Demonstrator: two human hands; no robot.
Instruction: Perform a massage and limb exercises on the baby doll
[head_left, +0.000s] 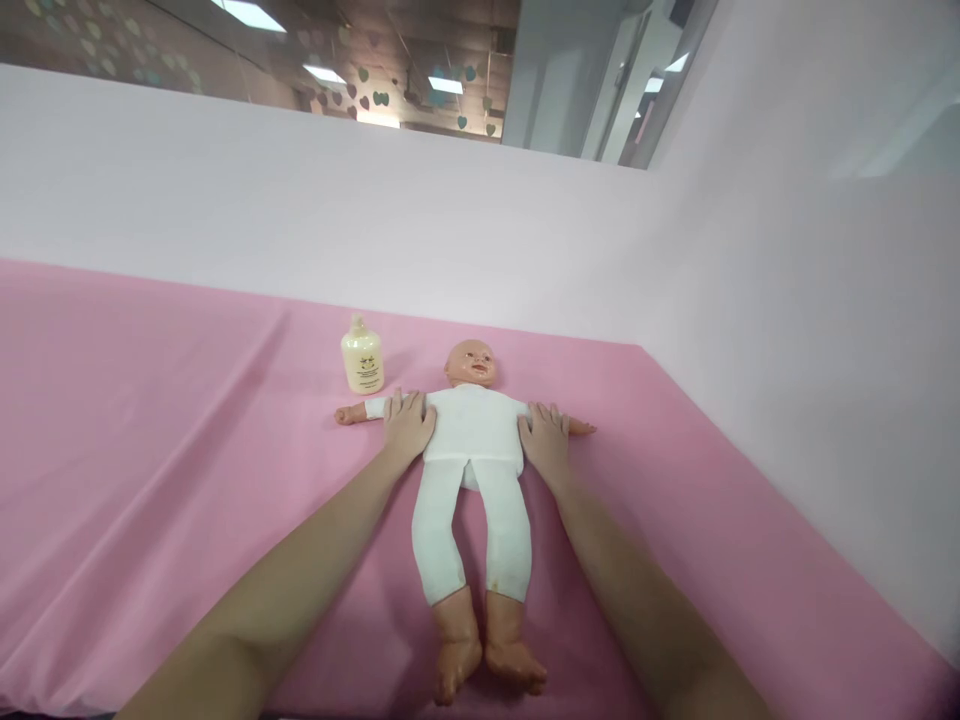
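A baby doll (pixel 474 425) with a white cloth body lies on its back, arms stretched out sideways and feet toward me. My left hand (pixel 409 422) lies flat over the doll's arm on the left, fingers apart, beside its torso. On the other side, my right hand (pixel 547 438) rests over the opposite arm with the fingers spread. Both of the doll's small hands show beyond my fingers. A cream-coloured pump bottle (pixel 363 358) with dark print stands upright just past my left hand, not touching it.
Pink sheeting (pixel 187 420) covers the padded surface, with creases on the left. A white wall (pixel 337 200) rises behind it and another wall (pixel 840 330) closes the right side. Above the back wall, a window (pixel 420 60) shows ceiling lights and hanging heart shapes.
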